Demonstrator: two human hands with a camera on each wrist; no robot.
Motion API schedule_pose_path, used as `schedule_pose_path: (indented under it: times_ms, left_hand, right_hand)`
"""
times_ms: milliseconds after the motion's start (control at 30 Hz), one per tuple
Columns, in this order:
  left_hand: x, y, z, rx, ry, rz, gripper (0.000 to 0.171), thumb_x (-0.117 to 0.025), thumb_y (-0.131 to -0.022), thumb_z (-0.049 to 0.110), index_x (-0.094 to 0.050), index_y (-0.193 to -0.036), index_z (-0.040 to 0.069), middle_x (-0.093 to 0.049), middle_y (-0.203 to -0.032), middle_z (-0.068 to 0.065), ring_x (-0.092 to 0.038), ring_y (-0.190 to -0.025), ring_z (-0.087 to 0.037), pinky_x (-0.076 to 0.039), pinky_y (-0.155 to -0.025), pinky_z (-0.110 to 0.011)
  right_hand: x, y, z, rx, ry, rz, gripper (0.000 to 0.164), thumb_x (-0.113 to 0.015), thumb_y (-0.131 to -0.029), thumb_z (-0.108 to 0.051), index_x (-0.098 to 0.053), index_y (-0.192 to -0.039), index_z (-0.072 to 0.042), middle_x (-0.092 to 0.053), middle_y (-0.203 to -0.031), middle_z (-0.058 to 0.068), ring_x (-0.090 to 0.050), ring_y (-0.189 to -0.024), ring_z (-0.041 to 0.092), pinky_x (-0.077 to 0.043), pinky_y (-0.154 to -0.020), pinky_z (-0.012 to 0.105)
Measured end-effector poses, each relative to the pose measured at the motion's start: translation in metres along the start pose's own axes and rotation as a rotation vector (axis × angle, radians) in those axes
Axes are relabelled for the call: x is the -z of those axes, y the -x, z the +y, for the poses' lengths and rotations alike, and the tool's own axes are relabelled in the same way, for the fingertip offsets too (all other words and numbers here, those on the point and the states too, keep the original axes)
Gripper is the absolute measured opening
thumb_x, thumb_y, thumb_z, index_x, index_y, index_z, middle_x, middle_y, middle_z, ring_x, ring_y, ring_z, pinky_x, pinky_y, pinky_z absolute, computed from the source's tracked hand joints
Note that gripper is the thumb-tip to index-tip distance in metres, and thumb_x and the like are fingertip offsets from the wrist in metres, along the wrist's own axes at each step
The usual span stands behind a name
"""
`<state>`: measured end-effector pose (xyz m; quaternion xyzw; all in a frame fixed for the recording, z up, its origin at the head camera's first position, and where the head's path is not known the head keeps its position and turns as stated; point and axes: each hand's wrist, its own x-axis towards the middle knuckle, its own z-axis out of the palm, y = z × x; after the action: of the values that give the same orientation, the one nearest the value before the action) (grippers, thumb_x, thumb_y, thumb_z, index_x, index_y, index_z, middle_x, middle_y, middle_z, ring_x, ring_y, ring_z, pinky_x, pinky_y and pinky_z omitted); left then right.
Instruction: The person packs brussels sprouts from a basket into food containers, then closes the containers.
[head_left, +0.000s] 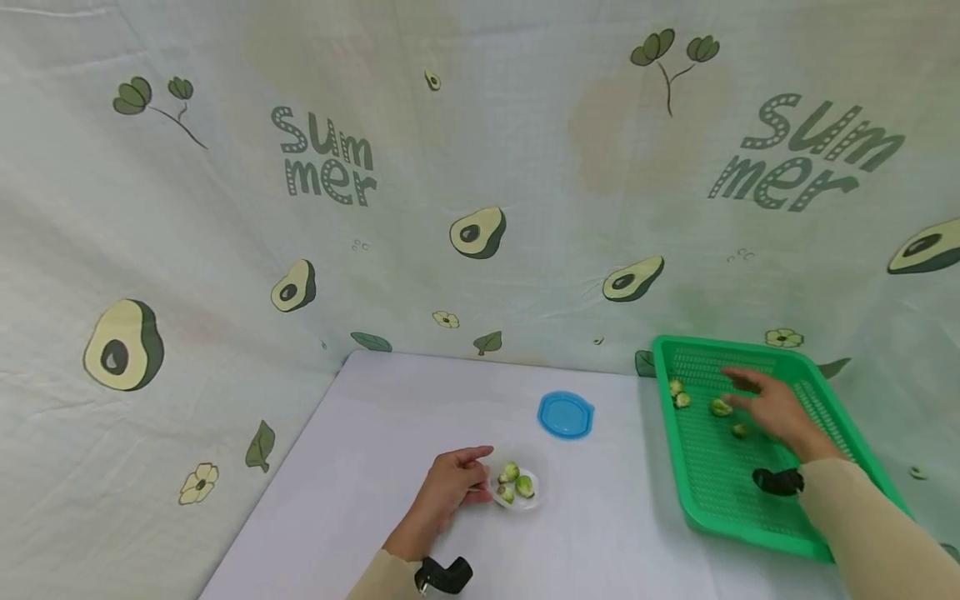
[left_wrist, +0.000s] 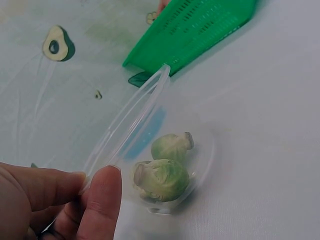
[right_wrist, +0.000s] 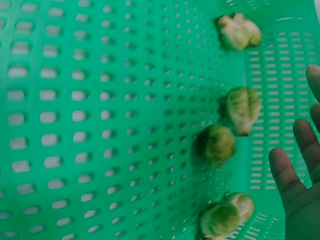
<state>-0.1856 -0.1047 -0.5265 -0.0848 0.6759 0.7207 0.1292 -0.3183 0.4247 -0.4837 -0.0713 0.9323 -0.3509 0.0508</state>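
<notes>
My left hand (head_left: 452,485) pinches the rim of a clear plastic bowl (left_wrist: 131,116) between thumb and fingers. Three Brussels sprouts (head_left: 524,486) lie in the bowl, pale green with cut stems; two sprouts (left_wrist: 161,180) show in the left wrist view. Over on the right, my right hand (head_left: 778,414) hangs above a green perforated basket (head_left: 738,508), fingers spread and holding nothing. Several loose Brussels sprouts (right_wrist: 243,110) lie in that basket, toward its far left part in the head view. The nearest sprout (head_left: 721,407) sits just below the right fingertips.
A blue lid (head_left: 566,415) lies flat on the white table (head_left: 420,400) behind the bowl, between bowl and basket. Behind the table hangs a pale cloth (head_left: 540,167) printed with avocados and lettering. Both wrists carry black straps.
</notes>
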Motion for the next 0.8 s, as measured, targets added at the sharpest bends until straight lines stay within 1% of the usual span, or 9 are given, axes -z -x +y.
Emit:
schedule_pose_path:
  times_ms: [133,400,467,567,667,800]
  left_hand:
    - [0.000,0.000,0.000,0.005,0.003,0.003,0.047,-0.067,-0.098,-0.002,-0.061,-0.144,-0.004,-0.060,-0.089,-0.001,-0.065,-0.074,-0.012,-0.065,-0.066,-0.029]
    - [-0.001,-0.001,-0.001,0.007,-0.005,0.004,0.046,-0.068,-0.098,-0.001,-0.062,-0.144,-0.004,-0.060,-0.090,-0.001,-0.065,-0.075,-0.013,-0.066,-0.067,-0.030]
    - [-0.001,-0.001,-0.001,0.007,-0.009,0.004,0.046,-0.067,-0.098,-0.001,-0.062,-0.144,-0.004,-0.060,-0.090,-0.001,-0.065,-0.076,-0.013,-0.066,-0.067,-0.029]
    - [-0.001,-0.001,-0.001,0.005,-0.015,0.008,0.046,-0.068,-0.098,-0.001,-0.062,-0.144,-0.003,-0.060,-0.090,-0.001,-0.065,-0.076,-0.013,-0.065,-0.067,-0.029]
    - [-0.001,-0.002,-0.001,0.004,-0.014,0.010,0.046,-0.068,-0.098,-0.001,-0.062,-0.144,-0.004,-0.060,-0.090,-0.001,-0.065,-0.076,-0.013,-0.065,-0.067,-0.029]
    - [-0.001,-0.001,-0.001,0.006,-0.007,0.009,0.047,-0.068,-0.098,-0.001,-0.061,-0.144,-0.004,-0.060,-0.089,-0.001,-0.064,-0.075,-0.012,-0.065,-0.066,-0.028]
  right_hand:
    - [-0.002,-0.002,0.008,0.000,-0.001,-0.023,0.064,-0.056,-0.111,-0.028,-0.033,-0.162,0.004,-0.034,-0.156,0.042,-0.037,-0.136,0.065,-0.047,-0.096,0.074]
    - [-0.004,-0.005,0.017,-0.019,0.037,-0.050,0.064,-0.057,-0.110,-0.030,-0.036,-0.159,0.006,-0.035,-0.156,0.043,-0.038,-0.135,0.065,-0.046,-0.097,0.075]
    - [-0.005,-0.006,0.020,-0.021,0.055,-0.054,0.063,-0.057,-0.110,-0.028,-0.037,-0.158,0.007,-0.036,-0.154,0.043,-0.040,-0.134,0.065,-0.047,-0.097,0.075]
    - [-0.007,-0.008,0.024,-0.013,0.078,-0.057,0.060,-0.060,-0.107,-0.022,-0.041,-0.154,0.009,-0.041,-0.150,0.043,-0.046,-0.130,0.063,-0.050,-0.095,0.072]
    - [-0.009,-0.010,0.027,0.006,0.095,-0.066,0.057,-0.063,-0.104,-0.014,-0.044,-0.151,0.013,-0.047,-0.145,0.044,-0.052,-0.125,0.062,-0.054,-0.091,0.067]
    - [-0.013,-0.013,0.029,0.029,0.090,-0.075,0.055,-0.065,-0.102,-0.010,-0.046,-0.147,0.015,-0.053,-0.137,0.044,-0.055,-0.120,0.060,-0.056,-0.087,0.062]
